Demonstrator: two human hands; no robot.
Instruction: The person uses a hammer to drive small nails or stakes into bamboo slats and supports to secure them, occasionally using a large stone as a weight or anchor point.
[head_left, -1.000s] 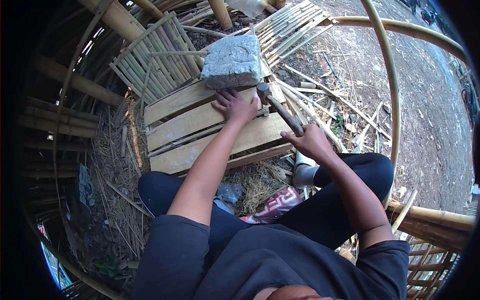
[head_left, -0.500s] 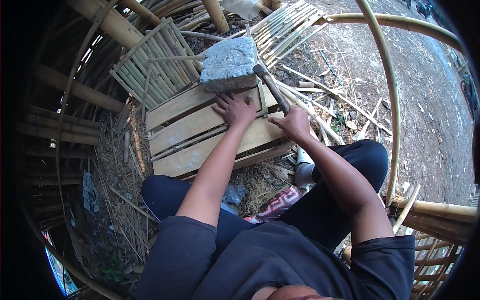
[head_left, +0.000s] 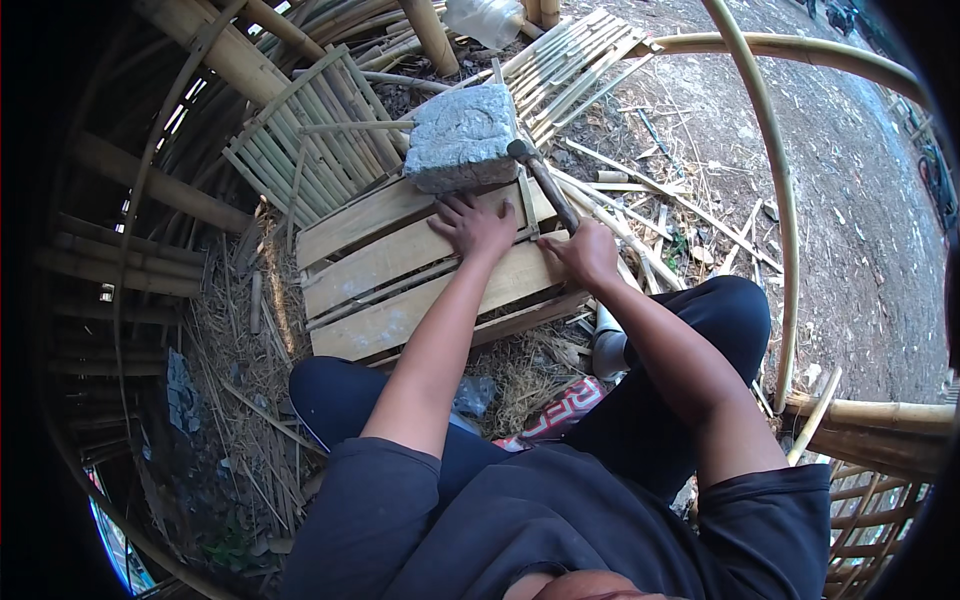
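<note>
My right hand (head_left: 587, 255) is closed around the wooden handle of a hammer (head_left: 552, 192). The hammer's dark head is beside the right edge of a rough grey stone block (head_left: 462, 135). That block rests on the far end of a low platform of pale wooden slats (head_left: 400, 318). Just in front of the block, my left hand (head_left: 475, 228) lies on the slats with fingers spread, holding nothing I can see. Between the two hands, a narrow bamboo strip (head_left: 526, 202) runs along the platform's right part.
A green bamboo panel (head_left: 315, 135) leans behind the platform, and a second slatted panel (head_left: 575, 70) lies beyond the block. Loose bamboo strips (head_left: 650, 185) litter the ground at right. A curved bamboo pole (head_left: 775, 180) rises at my right. A red and white packet (head_left: 560, 412) lies between my legs.
The hammer and my right hand have shifted slightly, with the handle now lower in the view. My left hand stays on the slats; the whole scene has moved a little with my head.
</note>
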